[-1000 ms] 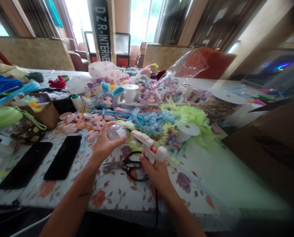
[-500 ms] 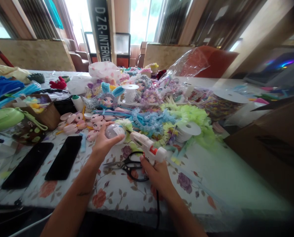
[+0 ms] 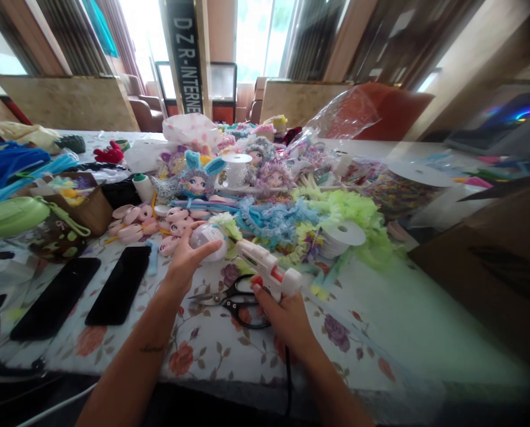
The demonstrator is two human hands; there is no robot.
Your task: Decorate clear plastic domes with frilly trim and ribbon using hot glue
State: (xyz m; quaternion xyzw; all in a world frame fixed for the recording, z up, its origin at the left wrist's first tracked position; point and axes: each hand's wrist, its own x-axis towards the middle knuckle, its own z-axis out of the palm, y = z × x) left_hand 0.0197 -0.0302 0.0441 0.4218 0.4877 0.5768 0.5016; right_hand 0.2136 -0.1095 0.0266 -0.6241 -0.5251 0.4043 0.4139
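Note:
My left hand (image 3: 187,255) is wrapped round a clear plastic ball (image 3: 206,240), thumb across its near side. Pale green and white ruffled trim (image 3: 226,225) shows at the ball's far right edge. In my right hand (image 3: 287,311) is a white glue gun (image 3: 260,258), its nozzle aimed up and left towards the ball, with a small space between. A black cord (image 3: 288,379) hangs below that hand. Black-handled scissors (image 3: 233,300) lie on the flowered cloth (image 3: 207,350) beneath the gun, partly covered by my right hand.
Two black phones (image 3: 119,286) lie at left. Doll faces (image 3: 134,222), blue ruffles (image 3: 271,216), green tulle (image 3: 358,222) and a white spool (image 3: 341,237) stand beyond my hands. A rabbit-eared doll (image 3: 197,178) sits farther back. A cardboard box (image 3: 482,237) is at right.
The view has shifted slightly. The ball has turned a little in my left hand, and its pale label patch no longer shows the same way. The glue gun stays close to it.

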